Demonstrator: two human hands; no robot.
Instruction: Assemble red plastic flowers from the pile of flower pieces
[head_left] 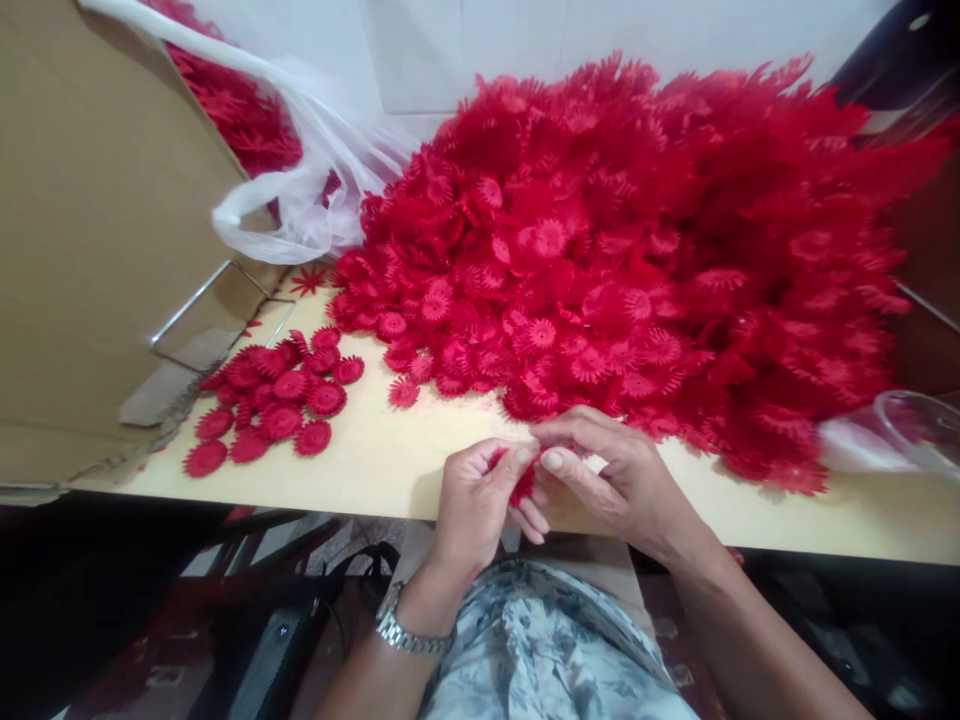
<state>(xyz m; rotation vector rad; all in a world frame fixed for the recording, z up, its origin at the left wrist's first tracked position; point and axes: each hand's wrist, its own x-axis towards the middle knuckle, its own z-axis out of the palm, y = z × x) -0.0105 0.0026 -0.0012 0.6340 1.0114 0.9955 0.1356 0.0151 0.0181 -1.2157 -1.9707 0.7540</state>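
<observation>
At the near edge of a pale worktable (pixel 390 465), a person's left hand (pixel 472 500) and right hand (pixel 611 480) meet over a single small red plastic flower piece (pixel 523 483), pinched between the fingertips of both hands just above the table's lip; the left fingers curl closed around it from below while the right thumb and forefinger press on it from the side. A metal wristwatch (pixel 405 630) sits on the left wrist. Behind the hands rises a great heap of loose red flower pieces (pixel 637 260), spreading across most of the tabletop, and to the left lies a small flat cluster of flower discs (pixel 274 400), well apart from the heap. A cardboard box (pixel 97 230) stands open at far left, with a clear plastic bag (pixel 300 200) of more red pieces draped over its edge, and a clear plastic container (pixel 919 425) sits at the right edge of the table. The piece is held over the table's rim and the person's lap, so a slip of the fingertips would likely send it to the floor rather than back onto the table. The heap's front edge also lies close to the hands, and a stray wrist movement could drag loose pieces off the edge or into the sorted cluster.
</observation>
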